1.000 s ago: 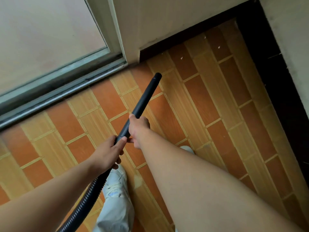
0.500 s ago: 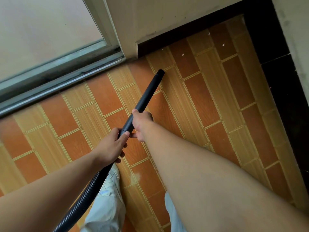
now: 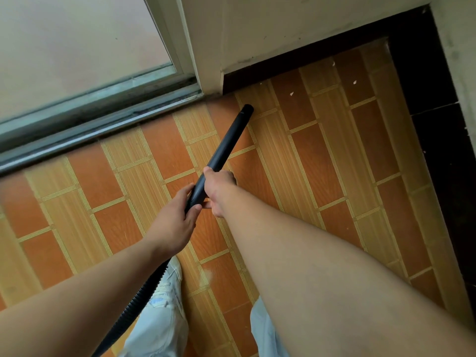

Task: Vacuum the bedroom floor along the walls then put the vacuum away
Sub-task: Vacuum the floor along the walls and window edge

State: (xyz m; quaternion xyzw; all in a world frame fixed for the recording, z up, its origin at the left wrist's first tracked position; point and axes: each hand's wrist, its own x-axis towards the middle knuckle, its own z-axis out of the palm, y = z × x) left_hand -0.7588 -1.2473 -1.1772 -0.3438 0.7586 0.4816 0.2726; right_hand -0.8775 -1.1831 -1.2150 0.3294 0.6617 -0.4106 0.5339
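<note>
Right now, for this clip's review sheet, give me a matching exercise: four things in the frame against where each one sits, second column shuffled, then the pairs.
Things
1. black rigid vacuum tube
2. black ribbed vacuum hose
3. small pale debris flecks
4. grey metal sliding-door track

Places
A. along the upper left edge of the tiled floor
B. on tiles by the dark skirting, beyond the tube's tip
C. gripped by the left hand and right hand, pointing toward the corner
D. trailing under the left forearm past the pale shoe

Pairs: 1-C, 2-D, 3-B, 4-A
</note>
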